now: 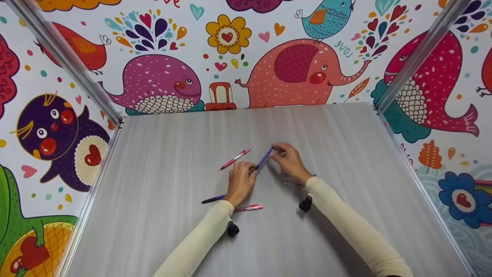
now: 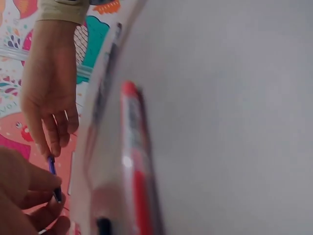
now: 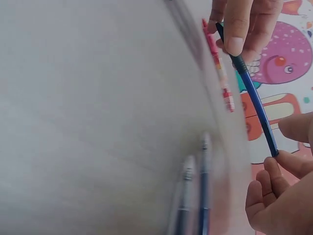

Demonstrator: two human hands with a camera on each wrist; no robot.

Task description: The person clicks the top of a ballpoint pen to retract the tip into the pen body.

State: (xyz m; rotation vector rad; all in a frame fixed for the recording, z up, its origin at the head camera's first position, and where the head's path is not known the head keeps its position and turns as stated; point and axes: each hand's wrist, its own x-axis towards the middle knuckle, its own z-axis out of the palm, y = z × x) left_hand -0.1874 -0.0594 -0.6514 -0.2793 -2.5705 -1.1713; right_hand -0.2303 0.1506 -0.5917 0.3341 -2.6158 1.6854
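Note:
A blue pen slants between the two hands, above the table. My left hand pinches its dark grip end between thumb and fingers, as the right wrist view shows closely. At the other end, the fingertips of my right hand hold the pen's tail. Beside the left hand's fingers, a red pen lies on the table. Under the left wrist are a dark blue pen and another red pen, each partly hidden. Blurred pens lie near the right wrist, mostly covered in the head view.
The grey table has metal rails along its sides and upright metal posts at its far corners. Walls printed with cartoon animals stand behind and beside it. Small black devices hang at both wrists.

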